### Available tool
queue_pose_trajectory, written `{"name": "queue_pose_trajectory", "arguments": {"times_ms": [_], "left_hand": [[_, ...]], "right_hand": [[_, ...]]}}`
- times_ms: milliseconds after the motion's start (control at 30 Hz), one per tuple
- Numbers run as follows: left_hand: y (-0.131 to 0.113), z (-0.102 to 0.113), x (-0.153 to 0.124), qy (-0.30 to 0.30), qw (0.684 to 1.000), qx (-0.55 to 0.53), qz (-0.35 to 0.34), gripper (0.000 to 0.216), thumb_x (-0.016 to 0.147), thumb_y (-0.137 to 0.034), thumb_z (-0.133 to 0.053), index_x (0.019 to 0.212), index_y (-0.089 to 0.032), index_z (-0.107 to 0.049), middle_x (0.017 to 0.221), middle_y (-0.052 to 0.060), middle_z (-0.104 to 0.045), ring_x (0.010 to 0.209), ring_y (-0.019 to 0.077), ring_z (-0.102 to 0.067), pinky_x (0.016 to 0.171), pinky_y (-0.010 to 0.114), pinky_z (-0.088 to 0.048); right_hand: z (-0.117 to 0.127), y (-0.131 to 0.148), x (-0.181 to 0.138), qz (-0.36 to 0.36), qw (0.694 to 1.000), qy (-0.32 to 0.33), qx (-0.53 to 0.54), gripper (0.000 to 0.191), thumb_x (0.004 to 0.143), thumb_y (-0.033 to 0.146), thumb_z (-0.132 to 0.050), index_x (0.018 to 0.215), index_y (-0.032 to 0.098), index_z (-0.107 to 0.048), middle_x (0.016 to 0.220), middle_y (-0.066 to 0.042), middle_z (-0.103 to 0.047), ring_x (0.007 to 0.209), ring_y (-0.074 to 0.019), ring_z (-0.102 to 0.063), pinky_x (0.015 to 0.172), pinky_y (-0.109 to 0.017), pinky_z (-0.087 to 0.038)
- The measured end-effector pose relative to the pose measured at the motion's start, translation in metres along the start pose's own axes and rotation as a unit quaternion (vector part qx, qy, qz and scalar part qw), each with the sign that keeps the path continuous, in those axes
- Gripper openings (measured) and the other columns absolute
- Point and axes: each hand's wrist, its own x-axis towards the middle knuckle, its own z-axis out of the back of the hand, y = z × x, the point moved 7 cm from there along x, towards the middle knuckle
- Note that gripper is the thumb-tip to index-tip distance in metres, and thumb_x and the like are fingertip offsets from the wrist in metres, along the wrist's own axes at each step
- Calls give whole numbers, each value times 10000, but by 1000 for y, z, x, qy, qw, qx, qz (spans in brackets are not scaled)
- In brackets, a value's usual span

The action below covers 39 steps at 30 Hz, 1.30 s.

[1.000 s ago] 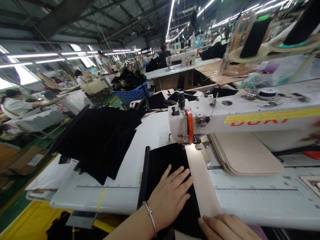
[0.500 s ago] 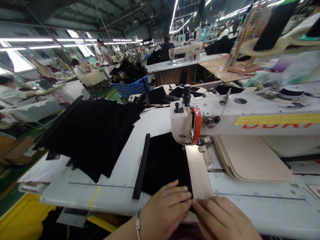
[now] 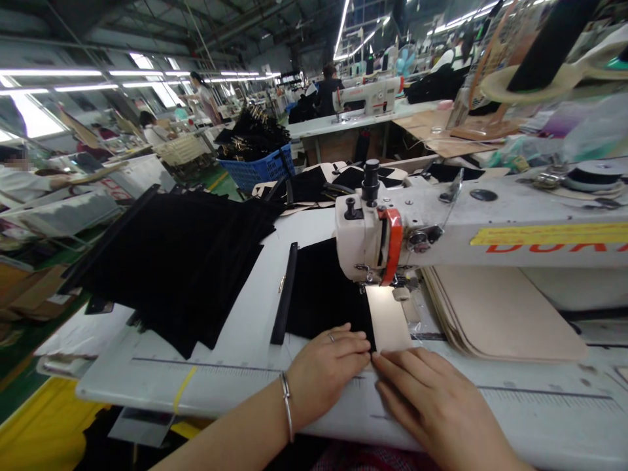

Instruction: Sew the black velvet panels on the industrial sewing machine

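Observation:
A black fabric panel (image 3: 318,288) lies under the sewing machine head (image 3: 366,242), its right edge overlapping a beige panel (image 3: 390,320). A dark strip with a small metal zipper pull (image 3: 281,284) runs down the black panel's left side. My left hand (image 3: 326,366) rests flat on the near end of the black panel, fingers stretched toward the seam edge. My right hand (image 3: 426,392) lies with fingers extended at the near end of the beige panel, fingertips close to those of my left hand. The needle area is lit but small.
A pile of black panels (image 3: 181,255) covers the table's left side. Beige panels (image 3: 505,314) are stacked under the machine arm. Behind stand a blue basket (image 3: 255,171) of black pieces and another sewing machine (image 3: 370,97). People work further off.
The black and beige panels have slid away from me under the machine head. Both my hands have moved forward with them, still at their near end.

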Motion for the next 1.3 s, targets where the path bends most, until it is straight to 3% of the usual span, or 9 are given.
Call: {"name": "queue_pose_trajectory", "arguments": {"times_ms": [167,567,800,1300], "left_hand": [[17,-1,12,13,1000,19,1,247,934,-109,-444,1106,-162,-613,1192,35,-643,1207,142,-530,1116,332,-365],[53,2,45,9,998,62,12,222,897,-56,-467,1017,-138,-635,1141,45,-652,1121,139,-569,1062,294,-403],[82,1,57,6,995,49,82,191,879,-86,-526,969,-157,-679,1087,35,-677,1035,171,-607,952,292,-478],[88,4,59,-23,992,54,113,182,875,-101,-547,938,-169,-703,1067,37,-681,1007,167,-622,912,264,-491]], "right_hand": [[-6,-12,14,-18,999,34,-5,328,885,262,-545,1211,228,-562,1024,-32,-609,933,-194,-538,858,-378,-444],[-13,-36,49,-15,997,45,-58,340,872,290,-529,1192,199,-600,1058,-60,-628,986,-209,-562,886,-384,-472],[-20,-43,55,-19,997,31,-67,415,877,338,-509,1258,181,-564,1196,-89,-595,1026,-235,-559,905,-411,-465],[-24,-43,55,-13,998,20,-63,462,867,335,-502,1298,171,-523,1253,-120,-557,1048,-255,-559,902,-445,-462]]}}
